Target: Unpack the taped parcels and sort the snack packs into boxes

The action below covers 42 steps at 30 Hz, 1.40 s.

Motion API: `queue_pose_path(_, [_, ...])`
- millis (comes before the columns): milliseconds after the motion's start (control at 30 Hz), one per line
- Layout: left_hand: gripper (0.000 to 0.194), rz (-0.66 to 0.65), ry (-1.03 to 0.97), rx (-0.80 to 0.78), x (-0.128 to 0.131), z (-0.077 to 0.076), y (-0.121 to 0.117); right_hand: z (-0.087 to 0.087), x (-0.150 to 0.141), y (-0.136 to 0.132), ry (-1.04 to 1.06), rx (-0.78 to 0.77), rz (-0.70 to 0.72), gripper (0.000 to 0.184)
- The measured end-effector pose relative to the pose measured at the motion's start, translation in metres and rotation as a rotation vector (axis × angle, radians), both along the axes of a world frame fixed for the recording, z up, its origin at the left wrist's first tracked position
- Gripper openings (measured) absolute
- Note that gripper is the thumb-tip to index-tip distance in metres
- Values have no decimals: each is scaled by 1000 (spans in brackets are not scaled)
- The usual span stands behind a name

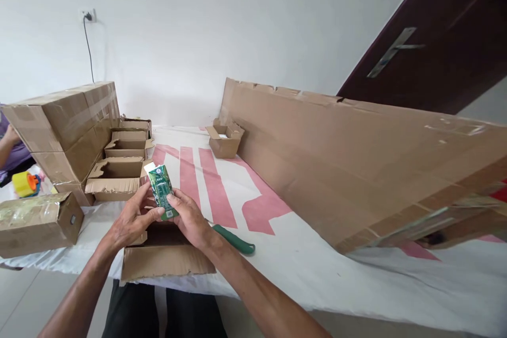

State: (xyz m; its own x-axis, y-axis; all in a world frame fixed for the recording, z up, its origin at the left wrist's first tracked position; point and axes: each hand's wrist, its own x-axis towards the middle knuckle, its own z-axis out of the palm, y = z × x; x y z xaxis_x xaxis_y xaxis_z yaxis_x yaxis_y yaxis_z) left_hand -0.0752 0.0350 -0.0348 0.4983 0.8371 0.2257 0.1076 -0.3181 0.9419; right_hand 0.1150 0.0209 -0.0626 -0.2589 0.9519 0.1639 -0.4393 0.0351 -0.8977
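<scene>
Between my two hands is a small green carton (161, 190) with white print, its printed face turned up toward me. My left hand (137, 216) grips its left edge and lower corner. The thumb of my right hand (190, 219) presses on the carton's front from the right. Something white, like a flap or card, sticks out at the carton's top left; what it is I cannot tell. Right below my hands, an open cardboard box (168, 263) sits at the table's front edge, its inside mostly hidden. A green-handled tool (235, 240) lies beside my right wrist.
Several open boxes (119, 170) line the left side, against stacked closed cartons (75, 121). A taped carton (39, 222) lies front left, near a yellow tape roll (24, 184). A small open box (225, 140) stands before a large cardboard panel (356, 169). Another person's arm (8, 145) shows far left.
</scene>
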Motion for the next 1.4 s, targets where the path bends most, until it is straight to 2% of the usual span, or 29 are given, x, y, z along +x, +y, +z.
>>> queue_pose_path(67, [80, 39, -39, -11, 8, -1, 7, 2, -4, 5, -34, 33, -31, 59])
queue_pose_path(167, [73, 83, -44, -2, 10, -4, 20, 4, -2, 15, -190, 75, -93, 60])
queue_pose_path(333, [79, 96, -73, 28, 6, -8, 41, 6, 6, 33, -351, 155, -77, 63])
queue_pose_path(533, [88, 91, -24, 10, 5, -12, 58, -2, 7, 47, -339, 159, -66, 66])
queue_pose_path(767, [85, 33, -23, -23, 7, -13, 74, -12, 9, 59, -352, 156, -66, 59])
queue_pose_path(933, [79, 14, -14, -46, 10, -10, 85, -13, 11, 70, -357, 127, -69, 58])
queue_pose_path(1067, [80, -42, -46, -74, 10, -14, 93, -11, 10, 75, -323, 59, -74, 58])
queue_pose_path(1267, [78, -15, -36, -96, 8, -25, 107, -9, 11, 81, -224, -5, 18, 53])
queue_pose_path(1400, [71, -31, -42, -99, 5, -31, 115, -10, 16, 90, -245, 23, 83, 47])
